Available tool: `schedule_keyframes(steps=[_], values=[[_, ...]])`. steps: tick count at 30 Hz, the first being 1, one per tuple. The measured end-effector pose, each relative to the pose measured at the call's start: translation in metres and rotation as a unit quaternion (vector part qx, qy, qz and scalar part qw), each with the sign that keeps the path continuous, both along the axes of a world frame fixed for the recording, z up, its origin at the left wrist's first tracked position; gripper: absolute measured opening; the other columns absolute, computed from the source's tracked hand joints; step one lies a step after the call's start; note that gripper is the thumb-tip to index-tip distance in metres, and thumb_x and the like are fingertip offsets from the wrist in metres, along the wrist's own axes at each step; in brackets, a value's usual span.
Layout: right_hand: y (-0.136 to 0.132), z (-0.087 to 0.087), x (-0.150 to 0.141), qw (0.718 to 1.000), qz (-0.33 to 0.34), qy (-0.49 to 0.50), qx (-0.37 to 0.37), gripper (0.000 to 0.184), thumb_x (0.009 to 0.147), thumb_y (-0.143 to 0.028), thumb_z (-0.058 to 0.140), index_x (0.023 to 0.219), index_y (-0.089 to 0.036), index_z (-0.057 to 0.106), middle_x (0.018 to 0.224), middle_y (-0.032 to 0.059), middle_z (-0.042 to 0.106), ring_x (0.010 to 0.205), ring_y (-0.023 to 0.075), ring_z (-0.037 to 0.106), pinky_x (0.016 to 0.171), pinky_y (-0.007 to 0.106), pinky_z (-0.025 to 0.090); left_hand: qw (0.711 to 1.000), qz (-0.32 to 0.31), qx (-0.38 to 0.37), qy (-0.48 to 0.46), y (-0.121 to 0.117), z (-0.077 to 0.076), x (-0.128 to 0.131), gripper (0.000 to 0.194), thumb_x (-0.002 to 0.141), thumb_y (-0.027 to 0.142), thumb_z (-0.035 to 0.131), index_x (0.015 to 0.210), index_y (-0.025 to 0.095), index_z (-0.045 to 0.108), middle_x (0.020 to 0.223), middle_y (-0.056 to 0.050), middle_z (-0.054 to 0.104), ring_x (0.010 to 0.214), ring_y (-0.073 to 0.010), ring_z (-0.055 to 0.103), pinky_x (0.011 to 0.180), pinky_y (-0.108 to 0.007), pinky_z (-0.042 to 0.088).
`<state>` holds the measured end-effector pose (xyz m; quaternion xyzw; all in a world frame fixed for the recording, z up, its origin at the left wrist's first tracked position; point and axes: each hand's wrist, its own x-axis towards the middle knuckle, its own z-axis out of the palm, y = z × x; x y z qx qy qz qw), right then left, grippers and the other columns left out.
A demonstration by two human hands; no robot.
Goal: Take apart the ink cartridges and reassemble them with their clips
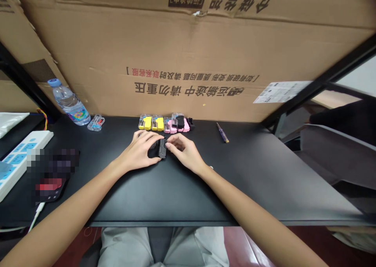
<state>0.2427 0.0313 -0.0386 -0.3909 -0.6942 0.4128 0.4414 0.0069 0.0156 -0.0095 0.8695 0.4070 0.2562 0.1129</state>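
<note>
My left hand [140, 151] and my right hand [185, 151] meet at the middle of the black table [235, 180]. Between them stands a small black part [162, 148]; the fingers of both hands are pinched on it. Just behind my hands lies a row of small pieces: two yellow ones [152, 123], pink ones [172, 126] and a black one [180, 121], some with clear plastic bodies.
A water bottle [69, 102] leans at the back left, with a small clear packet [96, 123] beside it. A white power strip [17, 157] and a phone on a cable [49, 184] lie at the left. A purple-handled screwdriver [222, 133] lies right of the row. Cardboard [188, 55] walls off the back.
</note>
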Motion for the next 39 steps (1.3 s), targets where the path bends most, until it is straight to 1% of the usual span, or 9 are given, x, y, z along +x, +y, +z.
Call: schedule_keyframes(steps=[3, 5, 13, 21, 25, 28, 32, 35, 39], values=[[0.000, -0.002, -0.003, 0.996, 0.026, 0.056, -0.065, 0.040, 0.089, -0.057, 0.081, 0.101, -0.024, 0.061, 0.090, 0.0028, 0.073, 0.080, 0.0191, 0.073, 0.081, 0.037, 0.064, 1.000, 0.007, 0.006, -0.002, -0.001, 0.001, 0.001, 0.061, 0.083, 0.030, 0.083, 0.141, 0.028, 0.061, 0.142, -0.009, 0.069, 0.133, -0.0328, 0.062, 0.123, -0.054, 0.032], [0.000, -0.001, -0.004, 0.993, 0.033, 0.078, -0.086, 0.044, 0.087, -0.057, 0.084, 0.102, -0.024, 0.060, 0.085, 0.0005, 0.072, 0.076, 0.0177, 0.073, 0.080, 0.036, 0.064, 1.000, 0.008, 0.007, -0.003, 0.000, 0.001, 0.001, 0.061, 0.084, 0.033, 0.083, 0.140, 0.028, 0.061, 0.142, -0.009, 0.069, 0.134, -0.0328, 0.062, 0.123, -0.054, 0.032], [0.002, 0.000, -0.004, 0.989, 0.017, 0.098, -0.111, 0.051, 0.082, -0.059, 0.087, 0.105, -0.025, 0.057, 0.079, -0.0024, 0.071, 0.072, 0.0179, 0.072, 0.079, 0.038, 0.065, 1.000, 0.001, 0.010, -0.006, 0.000, 0.000, 0.000, 0.064, 0.085, 0.042, 0.087, 0.141, 0.027, 0.060, 0.142, -0.010, 0.071, 0.133, -0.0327, 0.062, 0.123, -0.054, 0.030], [-0.001, 0.004, -0.003, 0.993, 0.024, 0.081, -0.086, 0.050, 0.084, -0.063, 0.085, 0.105, -0.026, 0.059, 0.081, -0.0007, 0.071, 0.073, 0.0183, 0.072, 0.078, 0.038, 0.064, 1.000, 0.004, 0.001, -0.001, -0.001, 0.002, 0.001, 0.063, 0.084, 0.041, 0.087, 0.140, 0.028, 0.061, 0.142, -0.009, 0.071, 0.133, -0.0330, 0.062, 0.123, -0.055, 0.030], [0.002, 0.009, 0.005, 0.998, 0.010, 0.049, -0.048, 0.044, 0.095, -0.066, 0.071, 0.103, -0.023, 0.066, 0.084, 0.0029, 0.073, 0.074, 0.0191, 0.072, 0.077, 0.038, 0.064, 1.000, 0.009, 0.002, -0.007, -0.001, 0.003, -0.001, 0.060, 0.085, 0.037, 0.084, 0.139, 0.028, 0.059, 0.142, -0.009, 0.071, 0.134, -0.0329, 0.062, 0.123, -0.054, 0.029], [0.009, 0.011, 0.020, 0.998, -0.042, -0.036, 0.032, 0.036, 0.103, -0.057, 0.063, 0.102, -0.022, 0.070, 0.087, 0.0050, 0.075, 0.076, 0.0196, 0.070, 0.077, 0.037, 0.061, 1.000, 0.009, 0.005, -0.005, -0.001, 0.004, -0.003, 0.059, 0.087, 0.034, 0.079, 0.140, 0.026, 0.055, 0.142, -0.010, 0.069, 0.134, -0.0325, 0.062, 0.124, -0.054, 0.029], [0.024, 0.006, 0.043, 0.971, -0.084, -0.181, 0.134, 0.024, 0.102, -0.042, 0.064, 0.101, -0.021, 0.075, 0.100, 0.0089, 0.075, 0.072, 0.0191, 0.065, 0.075, 0.038, 0.058, 1.000, 0.017, -0.001, 0.000, -0.002, 0.005, -0.004, 0.061, 0.084, 0.035, 0.079, 0.139, 0.026, 0.053, 0.133, -0.010, 0.070, 0.129, -0.0323, 0.064, 0.123, -0.055, 0.029], [0.032, -0.002, 0.053, 0.957, -0.081, -0.232, 0.152, 0.023, 0.101, -0.037, 0.064, 0.105, -0.020, 0.079, 0.108, 0.0113, 0.074, 0.077, 0.0207, 0.067, 0.079, 0.041, 0.060, 1.000, 0.019, -0.003, -0.001, -0.002, 0.006, -0.003, 0.065, 0.086, 0.040, 0.079, 0.142, 0.027, 0.051, 0.136, -0.011, 0.069, 0.131, -0.0330, 0.063, 0.124, -0.055, 0.028], [0.036, -0.010, 0.054, 0.951, -0.054, -0.260, 0.157, 0.023, 0.100, -0.037, 0.067, 0.112, -0.023, 0.081, 0.109, 0.0108, 0.072, 0.095, 0.0250, 0.070, 0.085, 0.041, 0.060, 1.000, 0.014, 0.008, -0.002, -0.003, 0.008, -0.002, 0.072, 0.090, 0.040, 0.077, 0.153, 0.028, 0.045, 0.148, -0.012, 0.063, 0.141, -0.0334, 0.058, 0.126, -0.053, 0.028]])
